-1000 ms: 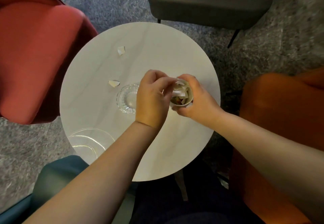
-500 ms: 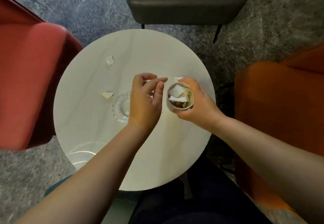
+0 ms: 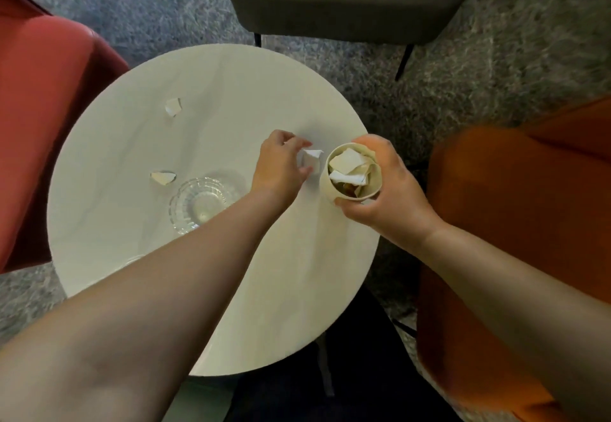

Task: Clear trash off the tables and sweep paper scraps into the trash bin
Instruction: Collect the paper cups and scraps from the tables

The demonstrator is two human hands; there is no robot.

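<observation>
The right hand (image 3: 385, 190) grips a paper cup (image 3: 353, 175) stuffed with white scraps, held over the right side of the round table (image 3: 264, 289). The left hand (image 3: 281, 167) has its fingers curled round a scrap (image 3: 311, 160) just beside the cup. 2 more scraps lie apart on the table's left half, 1 far (image 3: 173, 106) and 1 (image 3: 162, 177) just beside a glass dish (image 3: 203, 201).

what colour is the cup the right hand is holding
Cream, off-white: the paper cup in the right hand, stuffed with white paper scraps. Head view shows it.
</observation>
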